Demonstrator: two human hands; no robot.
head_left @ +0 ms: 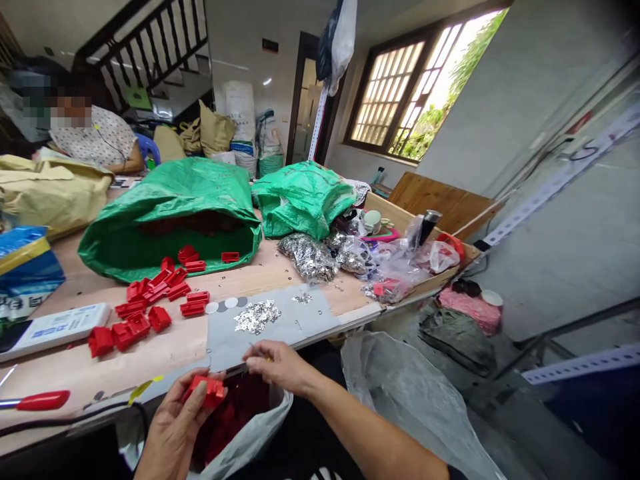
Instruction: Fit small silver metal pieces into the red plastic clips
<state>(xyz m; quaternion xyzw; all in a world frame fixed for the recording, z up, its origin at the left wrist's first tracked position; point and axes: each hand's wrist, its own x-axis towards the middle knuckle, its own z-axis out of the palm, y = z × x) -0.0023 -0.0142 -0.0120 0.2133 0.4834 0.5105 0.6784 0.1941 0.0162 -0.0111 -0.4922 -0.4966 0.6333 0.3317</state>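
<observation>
Left hand [175,417]: near, curled firmly around a red plastic piece [213,391], over an open pale bag [267,427].
Right hand [277,367]: near the table's [273,270] edge, fingers drawn in; I can't tell whether they hold anything.
Loose red pieces [155,292]: left on the table, scattered before a green sack [173,183].
Silver metal bits [257,317]: farther right, heaped on a grey sheet [313,310], beyond the right hand.
</observation>
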